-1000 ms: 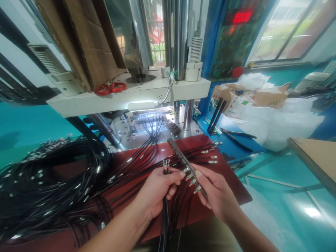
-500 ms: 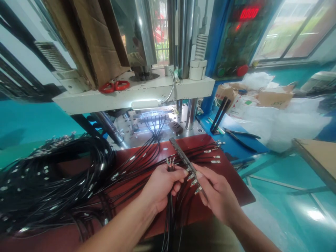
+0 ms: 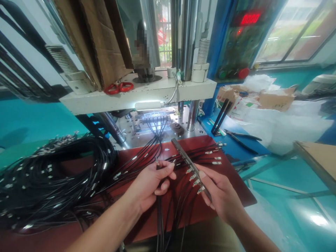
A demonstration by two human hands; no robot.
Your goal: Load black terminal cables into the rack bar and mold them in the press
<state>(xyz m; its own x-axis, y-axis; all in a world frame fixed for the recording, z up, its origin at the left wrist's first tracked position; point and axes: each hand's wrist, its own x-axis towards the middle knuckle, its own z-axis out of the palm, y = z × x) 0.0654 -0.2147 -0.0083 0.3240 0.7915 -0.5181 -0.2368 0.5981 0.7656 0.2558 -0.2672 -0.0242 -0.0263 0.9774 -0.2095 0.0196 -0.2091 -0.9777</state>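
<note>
My right hand (image 3: pixel 220 192) grips the lower end of a dark metal bar (image 3: pixel 183 155), which slants up and to the left. Several small metal cable connectors (image 3: pixel 195 182) sit in a row along the bar's left edge, their black cables trailing downward. In my left hand (image 3: pixel 154 180) is a bunch of thin black cables (image 3: pixel 160 224), hanging below the fist. One silvery tip (image 3: pixel 174 161) sticks out by the thumb and forefinger, just left of the bar. My fingers hide most of the bunch's other ends.
A large coil of black cables (image 3: pixel 60 178) covers the left of the red-brown board (image 3: pixel 231 189). Behind stands a press with a lit mould (image 3: pixel 154 120) and cables running into it. Red-handled scissors (image 3: pixel 119 88) lie on its plate. Pliers (image 3: pixel 244 138) rest at right.
My left hand has moved left and slightly down, away from the bar, with the cable bunch. One cable tip now stands apart from the rest. My right hand still holds the bar.
</note>
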